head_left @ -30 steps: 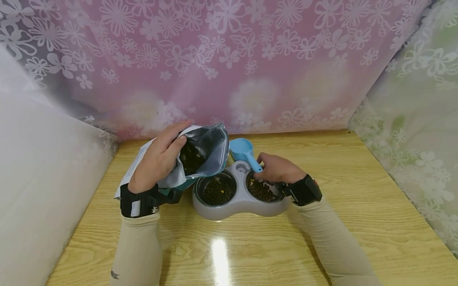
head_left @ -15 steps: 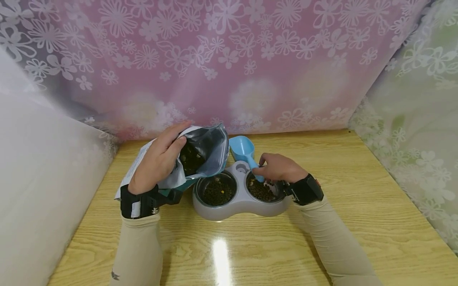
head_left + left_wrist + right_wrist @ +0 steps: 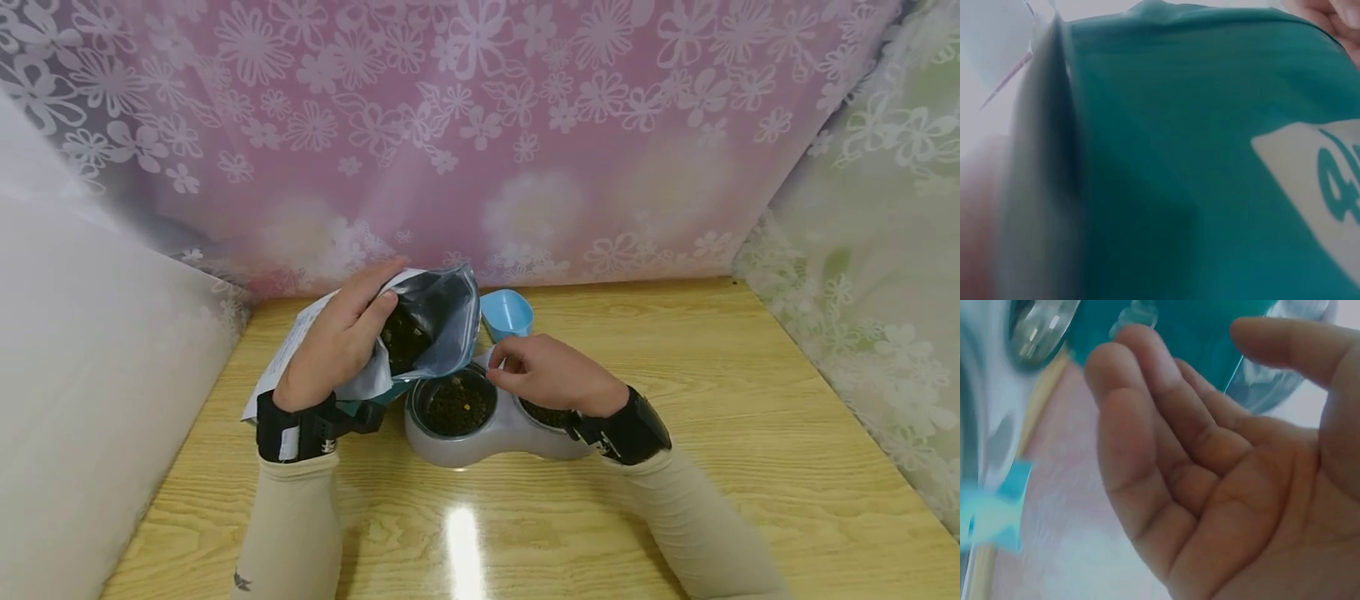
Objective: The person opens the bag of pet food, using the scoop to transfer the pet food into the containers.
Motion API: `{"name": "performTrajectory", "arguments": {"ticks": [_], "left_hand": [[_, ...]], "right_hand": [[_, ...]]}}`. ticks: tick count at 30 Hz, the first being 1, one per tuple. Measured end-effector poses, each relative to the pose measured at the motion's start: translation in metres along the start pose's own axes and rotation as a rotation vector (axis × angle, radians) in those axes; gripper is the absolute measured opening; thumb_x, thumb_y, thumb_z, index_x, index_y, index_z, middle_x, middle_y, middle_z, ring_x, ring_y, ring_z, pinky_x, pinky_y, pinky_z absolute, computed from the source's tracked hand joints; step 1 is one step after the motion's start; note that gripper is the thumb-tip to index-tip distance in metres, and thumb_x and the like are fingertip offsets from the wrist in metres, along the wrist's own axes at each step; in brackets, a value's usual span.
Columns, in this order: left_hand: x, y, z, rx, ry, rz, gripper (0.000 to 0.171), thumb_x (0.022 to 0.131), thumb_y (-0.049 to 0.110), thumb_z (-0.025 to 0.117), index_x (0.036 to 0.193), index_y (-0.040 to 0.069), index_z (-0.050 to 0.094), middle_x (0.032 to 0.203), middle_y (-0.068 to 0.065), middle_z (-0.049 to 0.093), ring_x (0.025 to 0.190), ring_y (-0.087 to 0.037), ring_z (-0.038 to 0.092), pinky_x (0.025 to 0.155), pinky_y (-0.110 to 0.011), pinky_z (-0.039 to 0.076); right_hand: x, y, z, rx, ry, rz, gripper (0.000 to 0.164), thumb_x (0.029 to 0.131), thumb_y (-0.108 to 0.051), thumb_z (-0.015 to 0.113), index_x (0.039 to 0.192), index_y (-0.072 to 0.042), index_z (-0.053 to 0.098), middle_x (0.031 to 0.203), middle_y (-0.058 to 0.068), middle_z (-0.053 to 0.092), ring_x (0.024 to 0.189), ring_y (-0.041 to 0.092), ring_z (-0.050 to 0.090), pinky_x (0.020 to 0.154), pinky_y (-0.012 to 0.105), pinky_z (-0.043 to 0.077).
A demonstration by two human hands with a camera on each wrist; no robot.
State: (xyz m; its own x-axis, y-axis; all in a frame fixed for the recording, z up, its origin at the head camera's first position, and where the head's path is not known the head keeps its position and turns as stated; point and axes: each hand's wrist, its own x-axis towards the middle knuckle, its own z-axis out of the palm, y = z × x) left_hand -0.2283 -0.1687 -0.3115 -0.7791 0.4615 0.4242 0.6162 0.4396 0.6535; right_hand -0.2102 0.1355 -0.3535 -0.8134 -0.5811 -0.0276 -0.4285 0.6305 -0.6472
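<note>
My left hand (image 3: 333, 346) grips the rim of a teal and white pet food bag (image 3: 442, 325), thumb at its mouth. The bag leans with its silvery opening to the right and dark contents inside. Its teal face (image 3: 1166, 144) fills the left wrist view. My right hand (image 3: 555, 371) hovers over the middle of a grey double pet bowl (image 3: 465, 450), near the bag's mouth. In the right wrist view its palm (image 3: 1254, 506) is bare and the fingers bend loosely. Behind it lies a blue scoop (image 3: 508, 313), its handle hidden by the hand in the head view.
Brown kibble (image 3: 453, 408) lies in the left bowl, and the right bowl is partly covered by my right hand. Everything stands on a wood-grain table (image 3: 600, 533). A pink flowered cloth (image 3: 480, 167) hangs along the back edge, with pale cloths at both sides.
My right hand has let go of the blue scoop's handle and moved left toward the bag's mouth. The scoop's bowl stays behind the pet bowl. My left hand keeps its grip on the bag.
</note>
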Motion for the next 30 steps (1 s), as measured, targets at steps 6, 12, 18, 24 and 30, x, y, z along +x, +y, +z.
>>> {"name": "performTrajectory", "arguments": {"ticks": [6,12,18,24,30], "left_hand": [[-0.002,0.006,0.002,0.019,-0.023,-0.043,0.056,0.113,0.035,0.04,0.164,0.014,0.029,0.168,-0.007,0.029,0.156,-0.026,0.025,0.124,-0.046,0.023],[-0.011,0.014,0.001,0.041,-0.058,-0.09,0.073,0.109,0.054,0.038,0.166,0.015,0.014,0.17,-0.011,0.02,0.156,-0.031,0.022,0.123,-0.052,0.023],[-0.038,0.034,-0.008,0.159,-0.171,-0.147,0.108,0.092,0.061,0.07,0.167,0.023,0.001,0.173,0.0,0.01,0.158,-0.025,0.016,0.121,-0.053,0.026],[-0.047,0.042,-0.003,0.383,-0.218,-0.212,0.118,0.089,0.048,0.08,0.166,0.012,-0.001,0.171,-0.013,0.018,0.155,-0.033,0.027,0.117,-0.053,0.034],[-0.051,0.05,0.003,0.576,0.016,-0.232,0.092,0.089,0.037,0.081,0.157,-0.004,0.034,0.128,-0.022,0.06,0.107,-0.036,0.061,0.081,-0.048,0.055]], "right_hand": [[0.016,-0.018,0.019,0.049,-0.106,-0.138,0.015,0.107,-0.024,0.058,0.113,-0.016,0.069,0.1,-0.003,0.068,0.084,0.012,0.064,0.076,0.032,0.052],[0.031,-0.028,0.028,0.053,-0.069,-0.187,0.02,0.106,-0.024,0.06,0.125,-0.02,0.062,0.1,-0.003,0.064,0.087,0.016,0.063,0.077,0.033,0.05],[0.039,-0.034,0.032,0.157,-0.013,-0.183,0.034,0.104,-0.034,0.065,0.134,-0.02,0.061,0.113,-0.007,0.068,0.098,0.013,0.067,0.083,0.035,0.054],[0.05,-0.045,0.032,0.162,0.105,-0.139,0.043,0.102,-0.035,0.066,0.137,-0.011,0.058,0.114,-0.001,0.068,0.098,0.017,0.067,0.083,0.035,0.054],[0.062,-0.061,0.033,0.105,0.235,-0.115,0.032,0.101,-0.042,0.065,0.12,-0.016,0.064,0.093,-0.005,0.069,0.077,0.012,0.064,0.069,0.033,0.053]]}}
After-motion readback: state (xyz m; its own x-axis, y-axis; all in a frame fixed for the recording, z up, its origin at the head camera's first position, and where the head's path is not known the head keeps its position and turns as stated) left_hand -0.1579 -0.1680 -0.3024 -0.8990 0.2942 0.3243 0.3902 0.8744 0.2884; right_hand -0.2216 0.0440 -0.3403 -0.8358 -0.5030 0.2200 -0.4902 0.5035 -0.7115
